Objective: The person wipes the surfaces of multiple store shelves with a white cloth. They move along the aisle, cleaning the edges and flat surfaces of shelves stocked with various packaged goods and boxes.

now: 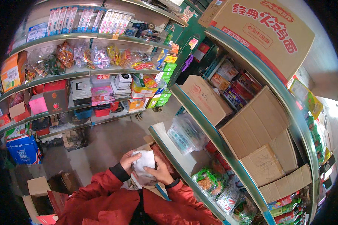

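A folded white cloth or wad of paper (pixel 146 161) is held in front of my body; which material it is I cannot tell. My left hand (pixel 128 161) grips its left edge, thumb on top. On the other side, my right hand (pixel 162 171) pinches the lower right part with the thumb across it. Just beyond and beside the hands, the white lower shelf board (pixel 164 135) carries a stack of clear plastic containers (pixel 186 133). Below the hands some cardboard and other items are partly hidden.
Shelves on the left hold toothbrush packs (pixel 84 19), bagged sweets (pixel 101 56) and boxes. A right-hand rack has a metal shelf edge (pixel 197 111), cardboard cartons (pixel 205 98) and snack bags (pixel 208 180). An open carton (pixel 40 197) and a blue box (pixel 24 150) stand at lower left.
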`<state>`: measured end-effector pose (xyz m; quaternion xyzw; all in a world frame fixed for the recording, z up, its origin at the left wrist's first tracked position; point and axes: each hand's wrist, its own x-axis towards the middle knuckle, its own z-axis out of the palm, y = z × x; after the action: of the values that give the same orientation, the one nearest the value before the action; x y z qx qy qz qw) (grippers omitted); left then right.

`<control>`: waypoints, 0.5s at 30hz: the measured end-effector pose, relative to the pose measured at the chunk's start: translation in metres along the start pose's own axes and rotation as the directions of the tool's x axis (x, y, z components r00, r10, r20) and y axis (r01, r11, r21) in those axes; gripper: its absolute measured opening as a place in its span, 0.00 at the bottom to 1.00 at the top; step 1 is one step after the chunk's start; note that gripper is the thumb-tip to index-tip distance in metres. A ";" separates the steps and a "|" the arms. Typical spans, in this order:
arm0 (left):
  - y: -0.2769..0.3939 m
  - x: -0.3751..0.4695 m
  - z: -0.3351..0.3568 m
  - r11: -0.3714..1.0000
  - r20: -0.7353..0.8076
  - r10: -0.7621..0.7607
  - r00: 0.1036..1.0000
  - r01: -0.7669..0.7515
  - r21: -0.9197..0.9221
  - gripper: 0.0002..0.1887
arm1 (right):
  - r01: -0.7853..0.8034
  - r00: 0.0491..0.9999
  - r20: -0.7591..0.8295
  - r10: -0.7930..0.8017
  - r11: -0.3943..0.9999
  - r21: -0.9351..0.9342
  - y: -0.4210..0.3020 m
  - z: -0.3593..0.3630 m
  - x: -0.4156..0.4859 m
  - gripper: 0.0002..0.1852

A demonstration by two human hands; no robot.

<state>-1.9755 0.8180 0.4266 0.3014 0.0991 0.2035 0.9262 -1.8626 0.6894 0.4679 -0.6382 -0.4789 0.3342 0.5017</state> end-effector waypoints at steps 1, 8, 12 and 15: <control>-0.001 0.000 0.000 0.998 -0.008 0.047 0.999 -0.046 0.039 0.13 | -0.071 0.997 -0.019 0.071 0.997 0.014 -0.011 -0.001 -0.002 0.27; -0.003 -0.005 -0.007 0.980 -0.053 0.084 0.995 -0.073 0.185 0.17 | 0.237 0.767 -0.502 -0.400 0.903 -0.358 -0.138 -0.072 -0.026 0.20; -0.005 -0.011 -0.008 0.989 -0.088 -0.059 0.994 0.070 0.131 0.11 | 0.096 0.324 -0.458 -0.827 0.511 -0.854 -0.218 -0.116 -0.030 0.20; -0.008 -0.010 -0.012 0.986 -0.090 -0.098 0.991 0.109 0.129 0.09 | -0.186 -0.037 -0.176 -0.984 0.180 -0.966 -0.271 -0.142 -0.020 0.19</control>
<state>-1.9861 0.8142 0.4131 0.3484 0.1665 0.1604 0.9084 -1.8147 0.6354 0.7661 -0.5616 -0.3619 -0.6563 0.3505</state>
